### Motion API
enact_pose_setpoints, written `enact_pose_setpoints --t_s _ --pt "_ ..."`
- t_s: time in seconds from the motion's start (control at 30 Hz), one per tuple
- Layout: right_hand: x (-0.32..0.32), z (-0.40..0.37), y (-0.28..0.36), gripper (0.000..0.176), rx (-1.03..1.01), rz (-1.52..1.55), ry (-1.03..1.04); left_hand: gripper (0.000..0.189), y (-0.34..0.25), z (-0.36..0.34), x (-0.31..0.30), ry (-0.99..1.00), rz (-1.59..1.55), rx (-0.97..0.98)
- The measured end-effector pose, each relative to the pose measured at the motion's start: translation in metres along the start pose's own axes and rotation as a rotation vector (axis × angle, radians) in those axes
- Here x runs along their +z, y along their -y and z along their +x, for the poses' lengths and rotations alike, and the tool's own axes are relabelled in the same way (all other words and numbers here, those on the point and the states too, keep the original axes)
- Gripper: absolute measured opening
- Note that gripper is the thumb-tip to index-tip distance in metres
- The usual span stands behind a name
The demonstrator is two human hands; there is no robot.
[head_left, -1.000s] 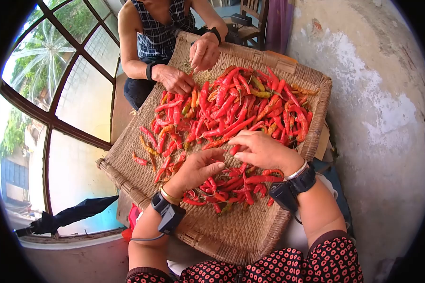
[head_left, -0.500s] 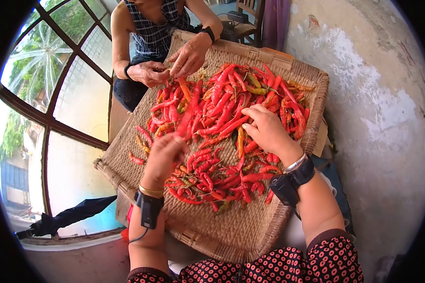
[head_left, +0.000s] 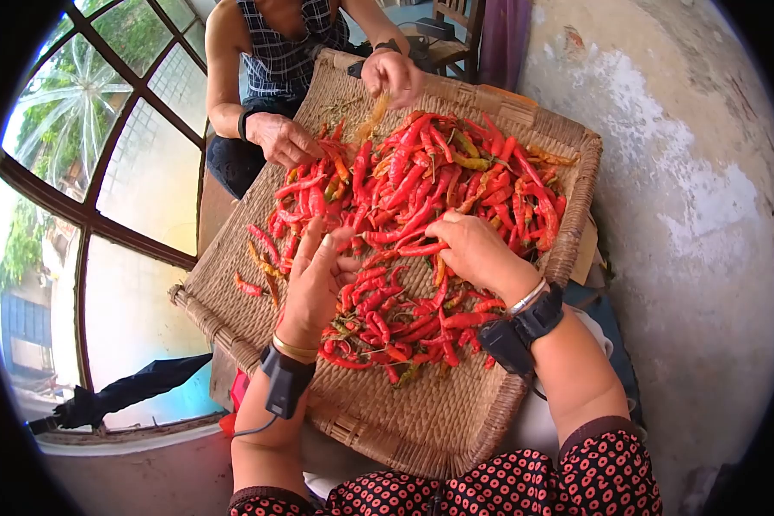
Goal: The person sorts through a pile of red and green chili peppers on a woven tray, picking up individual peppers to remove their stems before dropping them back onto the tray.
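Red peppers (head_left: 404, 189), with a few orange and greenish ones among them, lie heaped on a woven tray (head_left: 404, 421). At the heap's left front, my left hand (head_left: 316, 279) is raised with its fingers apart and holds nothing. My right hand (head_left: 473, 249) is over the middle of the heap, palm down, its thumb and fingers closed on a red pepper (head_left: 423, 249) that points left. A smaller group of red peppers (head_left: 396, 327) lies nearer to me, between my two hands.
Across the tray, a co-worker's hands (head_left: 288, 140) work at the heap's far left edge, one raised with a yellowish pepper (head_left: 374, 116). A window (head_left: 146, 172) and a dark folded umbrella (head_left: 138, 387) are at the left. A stained wall (head_left: 662, 215) stands at the right.
My left hand has opened, and the blurred red pepper is gone from it. My right hand has shifted slightly left onto a pepper. The co-worker's hands have moved apart.
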State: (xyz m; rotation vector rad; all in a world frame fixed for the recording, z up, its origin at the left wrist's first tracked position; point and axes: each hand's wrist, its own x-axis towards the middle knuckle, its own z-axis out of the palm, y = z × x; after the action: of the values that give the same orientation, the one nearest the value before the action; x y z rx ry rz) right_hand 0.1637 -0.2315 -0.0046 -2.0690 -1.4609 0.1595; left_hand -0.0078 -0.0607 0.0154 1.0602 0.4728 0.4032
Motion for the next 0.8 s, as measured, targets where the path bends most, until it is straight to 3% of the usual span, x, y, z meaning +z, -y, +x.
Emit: enact_pose_setpoints --t_s 0.07,0.1,0.17,0.23,0.3,0.37,0.43,0.5,0.57,0.6,0.77,0.8 --pt "-0.006 0.0 0.014 0.017 -0.003 0.067 0.002 0.055 0.003 0.002 0.007 -0.082 0.025 0.108" --pt "-0.007 0.001 0.018 0.017 -0.003 0.068 0.005 0.061 0.004 0.003 0.008 -0.16 0.053 0.216" --pt "-0.01 0.001 0.023 0.016 -0.068 0.173 0.003 0.059 0.005 0.005 0.002 -0.166 0.008 0.223" --pt "-0.015 0.0 0.03 0.017 -0.045 0.252 0.054 0.055 0.007 0.006 -0.004 0.147 0.44 0.182" --pt "-0.021 0.0 0.037 0.018 -0.023 0.331 0.108 0.052 0.005 -0.004 0.012 0.213 0.598 0.113" --pt "-0.025 -0.002 0.043 0.017 0.149 0.515 0.321 0.054 0.005 -0.005 0.024 0.447 1.409 0.699" --pt "-0.026 -0.004 0.047 0.017 0.151 0.572 0.376 0.052 0.014 -0.001 0.022 0.51 1.349 0.707" --pt "-0.023 -0.004 0.045 0.016 0.151 0.63 0.429 0.047 0.022 0.003 0.018 0.674 1.222 0.585" --pt "-0.013 -0.003 0.03 0.017 -0.031 0.27 0.125 0.044 0.022 0.0 0.015 0.711 1.366 0.471" --pt "-0.012 -0.002 0.024 0.017 0.016 0.075 0.06 0.043 0.025 0.0 0.014 0.692 1.441 0.476" --pt "-0.006 -0.008 0.009 0.014 0.082 -0.09 0.183 0.045 0.037 0.0 0.016 0.658 1.654 0.569" --pt "-0.003 -0.011 0.008 0.02 0.075 -0.129 0.263 0.043 0.038 -0.002 0.019 0.67 1.688 0.567"
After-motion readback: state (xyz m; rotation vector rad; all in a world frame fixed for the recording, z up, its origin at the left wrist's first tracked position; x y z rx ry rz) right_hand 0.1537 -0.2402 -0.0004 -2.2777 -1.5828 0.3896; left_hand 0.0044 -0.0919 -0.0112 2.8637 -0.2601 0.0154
